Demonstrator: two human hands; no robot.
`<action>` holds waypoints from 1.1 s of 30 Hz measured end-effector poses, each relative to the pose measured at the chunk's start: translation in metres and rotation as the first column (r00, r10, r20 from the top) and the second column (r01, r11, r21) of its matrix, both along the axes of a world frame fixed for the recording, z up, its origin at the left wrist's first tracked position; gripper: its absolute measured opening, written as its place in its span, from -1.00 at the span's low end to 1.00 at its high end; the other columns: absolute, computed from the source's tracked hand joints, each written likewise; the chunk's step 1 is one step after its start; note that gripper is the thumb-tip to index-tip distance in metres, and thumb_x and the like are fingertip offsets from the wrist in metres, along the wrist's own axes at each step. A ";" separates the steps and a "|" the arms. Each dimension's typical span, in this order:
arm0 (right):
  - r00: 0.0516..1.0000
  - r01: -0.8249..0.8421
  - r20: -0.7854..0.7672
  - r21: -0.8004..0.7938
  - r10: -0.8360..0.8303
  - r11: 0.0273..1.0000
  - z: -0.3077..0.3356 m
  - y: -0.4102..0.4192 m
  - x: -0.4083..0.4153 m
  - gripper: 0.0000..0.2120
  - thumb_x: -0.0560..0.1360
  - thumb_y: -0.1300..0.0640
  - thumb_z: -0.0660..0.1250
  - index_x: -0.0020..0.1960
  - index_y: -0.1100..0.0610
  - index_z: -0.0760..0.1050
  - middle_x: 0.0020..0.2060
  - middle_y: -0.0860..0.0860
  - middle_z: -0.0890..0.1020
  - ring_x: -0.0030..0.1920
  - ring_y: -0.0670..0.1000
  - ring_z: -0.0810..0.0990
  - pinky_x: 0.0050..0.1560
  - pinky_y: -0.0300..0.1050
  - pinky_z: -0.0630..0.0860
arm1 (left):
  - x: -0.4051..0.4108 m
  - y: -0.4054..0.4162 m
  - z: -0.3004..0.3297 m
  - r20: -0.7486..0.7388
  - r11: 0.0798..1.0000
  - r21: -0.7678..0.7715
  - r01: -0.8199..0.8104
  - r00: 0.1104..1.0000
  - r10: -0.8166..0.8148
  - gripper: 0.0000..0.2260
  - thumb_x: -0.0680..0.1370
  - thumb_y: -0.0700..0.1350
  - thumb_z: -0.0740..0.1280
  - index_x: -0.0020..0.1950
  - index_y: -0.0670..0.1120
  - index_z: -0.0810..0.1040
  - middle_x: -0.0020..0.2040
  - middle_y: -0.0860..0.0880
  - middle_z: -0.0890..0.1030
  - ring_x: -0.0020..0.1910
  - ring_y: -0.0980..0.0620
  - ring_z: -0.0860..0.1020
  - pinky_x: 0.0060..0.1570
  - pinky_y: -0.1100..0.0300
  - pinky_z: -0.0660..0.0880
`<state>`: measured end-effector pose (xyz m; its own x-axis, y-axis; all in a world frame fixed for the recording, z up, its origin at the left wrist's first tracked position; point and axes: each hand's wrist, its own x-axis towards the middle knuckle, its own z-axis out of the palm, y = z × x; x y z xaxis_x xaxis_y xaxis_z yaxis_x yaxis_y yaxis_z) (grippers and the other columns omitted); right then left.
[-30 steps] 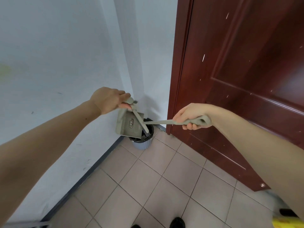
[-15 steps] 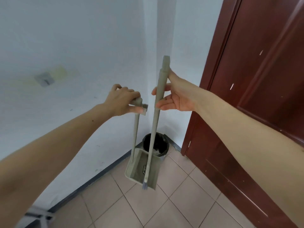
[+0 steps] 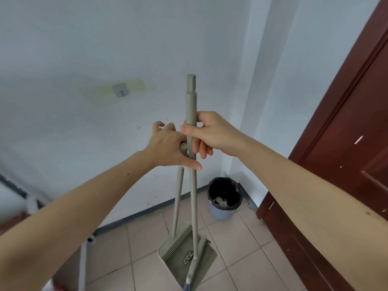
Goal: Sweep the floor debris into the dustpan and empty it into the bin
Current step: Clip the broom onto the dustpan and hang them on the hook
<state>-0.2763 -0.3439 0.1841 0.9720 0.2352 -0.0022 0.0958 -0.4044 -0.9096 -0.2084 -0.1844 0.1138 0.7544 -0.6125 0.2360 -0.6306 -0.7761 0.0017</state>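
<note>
My right hand (image 3: 212, 134) grips the upper part of the grey broom handle (image 3: 191, 97), which stands nearly upright. My left hand (image 3: 168, 148) is closed on the top of the grey dustpan's handle (image 3: 178, 196), right beside the broom. The dustpan (image 3: 184, 257) hangs low over the tiled floor with its comb teeth showing, and the broom's lower end rests inside it. A small bin (image 3: 225, 199) with a black liner stands in the corner behind, with pale debris lying in it.
A dark red wooden door (image 3: 346, 154) fills the right side. White walls meet in a corner behind the bin. A small hook plate (image 3: 119, 90) is stuck on the left wall. White pipes (image 3: 83, 267) run at lower left. Beige floor tiles (image 3: 241, 248) lie below.
The dustpan was tipped over the bin a second ago; it now hangs upright, away from the bin. The broom has swung vertical and my hands have come together at the handles.
</note>
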 end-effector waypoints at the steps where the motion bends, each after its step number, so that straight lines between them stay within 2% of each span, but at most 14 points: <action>1: 1.000 -0.020 0.017 0.002 0.020 1.000 0.000 0.005 0.002 -0.89 0.59 0.04 0.31 -0.04 0.08 0.50 -0.49 0.11 0.62 -0.60 0.05 0.54 -0.59 -0.21 0.38 | -0.001 0.004 0.000 0.011 1.000 -0.029 -0.011 1.000 0.011 -0.32 0.10 0.66 0.10 -0.15 0.19 0.56 -0.20 0.19 0.58 0.02 0.08 0.45 0.24 0.00 0.18; 6: 0.995 -0.056 0.082 0.061 0.051 0.997 0.003 0.027 0.016 -0.84 0.59 0.04 0.31 0.02 0.14 0.51 -0.51 0.12 0.61 -0.63 0.07 0.52 -0.61 -0.23 0.34 | 0.004 0.023 0.009 0.014 0.991 -0.134 -0.030 0.999 0.032 -0.56 0.20 0.48 0.26 -0.17 0.19 0.57 -0.23 0.20 0.57 0.01 0.10 0.50 0.13 0.03 0.29; 11: 0.989 -0.105 0.117 0.147 0.089 0.984 0.008 0.040 0.038 -0.79 0.59 0.06 0.32 0.14 0.17 0.53 -0.46 0.12 0.61 -0.58 0.08 0.53 -0.56 -0.21 0.39 | 0.031 0.041 0.023 0.009 0.988 -0.152 -0.012 1.000 0.014 -0.59 0.21 0.43 0.26 -0.23 0.14 0.55 -0.30 0.16 0.57 -0.03 0.11 0.51 0.08 0.06 0.27; 13: 0.995 -0.052 0.098 0.218 0.031 0.975 0.004 0.036 0.051 -0.77 0.58 0.05 0.33 0.17 0.15 0.55 -0.43 0.11 0.60 -0.55 0.06 0.50 -0.52 -0.19 0.38 | 0.046 0.049 0.029 0.009 0.988 -0.153 -0.026 1.000 0.028 -0.55 0.19 0.46 0.24 -0.35 0.08 0.51 -0.35 0.08 0.57 -0.06 0.10 0.49 0.06 0.08 0.23; 16: 0.992 0.129 -0.045 0.307 -0.121 0.943 -0.026 0.016 0.077 -0.72 0.56 -0.02 0.34 0.14 0.17 0.58 -0.36 0.07 0.60 -0.44 0.03 0.50 -0.43 -0.14 0.39 | 0.073 0.066 0.040 0.007 0.982 -0.185 -0.024 1.000 0.025 -0.49 0.16 0.48 0.25 -0.49 0.02 0.40 -0.40 -0.03 0.55 -0.13 0.10 0.46 0.07 0.10 0.21; 18: 0.988 0.101 -0.137 0.224 -0.071 0.969 -0.058 0.010 0.096 -0.71 0.51 0.01 0.40 0.18 0.11 0.58 -0.13 0.03 0.66 -0.20 0.04 0.60 -0.21 -0.06 0.54 | 0.091 0.077 0.048 0.011 0.982 -0.188 -0.003 1.000 0.006 -0.47 0.16 0.48 0.25 -0.47 -0.01 0.43 -0.42 -0.04 0.55 -0.15 0.11 0.45 0.06 0.13 0.19; 19: 0.987 0.014 -0.160 0.112 0.005 0.994 -0.073 0.014 0.106 -0.60 0.44 0.03 0.45 0.25 0.05 0.54 0.02 -0.01 0.66 -0.04 0.02 0.63 -0.02 -0.03 0.59 | 0.101 0.082 0.051 0.017 0.982 -0.188 0.006 1.000 -0.003 -0.45 0.15 0.48 0.26 -0.45 -0.03 0.44 -0.42 -0.04 0.54 -0.16 0.12 0.45 0.04 0.14 0.18; 20: 0.979 -0.096 -0.185 -0.012 0.092 0.995 -0.084 0.021 0.115 -0.45 0.37 0.04 0.51 0.34 -0.01 0.48 0.16 -0.08 0.62 0.11 -0.04 0.61 0.15 -0.05 0.57 | 0.110 0.087 0.054 0.026 0.982 -0.190 0.016 1.000 -0.012 -0.43 0.15 0.48 0.26 -0.44 -0.06 0.46 -0.43 -0.04 0.54 -0.18 0.12 0.44 0.03 0.15 0.18; 22: 0.944 -0.275 -0.233 -0.165 0.234 0.947 -0.094 0.049 0.134 -0.25 0.33 0.06 0.58 0.45 -0.10 0.36 0.32 -0.22 0.50 0.31 -0.18 0.48 0.31 -0.12 0.46 | 0.127 0.097 0.059 0.035 0.979 -0.199 0.037 0.999 -0.031 -0.42 0.15 0.47 0.28 -0.43 -0.08 0.47 -0.43 -0.03 0.53 -0.21 0.13 0.44 0.03 0.13 0.22; 25: 0.915 -0.364 -0.262 -0.207 0.307 0.908 -0.092 0.087 0.166 -0.19 0.33 0.08 0.59 0.49 -0.11 0.29 0.37 -0.24 0.44 0.38 -0.19 0.41 0.40 -0.12 0.36 | 0.150 0.115 0.066 0.015 0.977 -0.204 0.061 0.998 -0.059 -0.44 0.15 0.46 0.30 -0.42 -0.07 0.46 -0.45 0.06 0.48 -0.22 0.16 0.44 0.13 0.05 0.27; 28: 0.911 -0.382 -0.251 -0.216 0.327 0.898 -0.094 0.106 0.198 -0.23 0.35 0.07 0.58 0.48 -0.10 0.33 0.35 -0.27 0.46 0.38 -0.22 0.40 0.43 -0.10 0.31 | 0.170 0.132 0.069 -0.013 0.974 -0.215 0.075 0.997 -0.079 -0.49 0.15 0.42 0.37 -0.45 -0.04 0.43 -0.49 0.15 0.39 -0.23 0.28 0.43 0.19 0.03 0.27; 31: 0.899 -0.405 -0.264 -0.194 0.350 0.893 -0.099 0.120 0.220 -0.28 0.35 0.07 0.58 0.45 -0.06 0.39 0.37 -0.22 0.47 0.39 -0.15 0.43 0.42 -0.11 0.33 | 0.188 0.145 0.067 -0.019 0.966 -0.237 0.107 0.993 -0.115 -0.54 0.18 0.36 0.44 -0.46 0.00 0.40 -0.50 0.18 0.34 -0.18 0.42 0.39 0.21 0.04 0.26; 33: 0.912 -0.376 -0.251 -0.196 0.325 0.906 -0.103 0.128 0.232 -0.36 0.36 0.09 0.57 0.39 0.00 0.43 0.32 -0.18 0.52 0.34 -0.13 0.48 0.40 -0.11 0.37 | 0.199 0.149 0.064 -0.032 0.962 -0.245 0.117 0.991 -0.129 -0.56 0.18 0.38 0.42 -0.46 0.05 0.39 -0.47 0.16 0.35 -0.15 0.36 0.38 0.19 0.07 0.23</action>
